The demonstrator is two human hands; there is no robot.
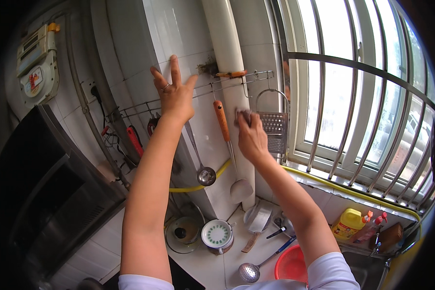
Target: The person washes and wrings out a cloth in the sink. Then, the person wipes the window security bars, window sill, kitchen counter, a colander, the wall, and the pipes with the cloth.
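Note:
My left hand (175, 94) is raised with its fingers spread over the white tiled column (174, 25). It holds nothing and wears a ring. My right hand (253, 136) grips a greyish scrubbing pad or cloth (242, 113), partly hidden by the fingers, against the white vertical pipe (223, 40). A wire hanging rack (203, 89) runs behind the left wrist and across the pipe. From it hang a ladle (205, 175) and a spatula with an orange handle (222, 121). Just right of my right hand hangs a metal grater (273, 127).
A cleaver (260, 219), a lidded pot (183, 235), an enamel mug (217, 233), a skimmer (249, 272) and a red plastic basket (290, 262) occupy the counter below. Window bars (348, 127) stand right, above bottles (349, 223) by the sink (364, 270). A range hood (58, 203) is left.

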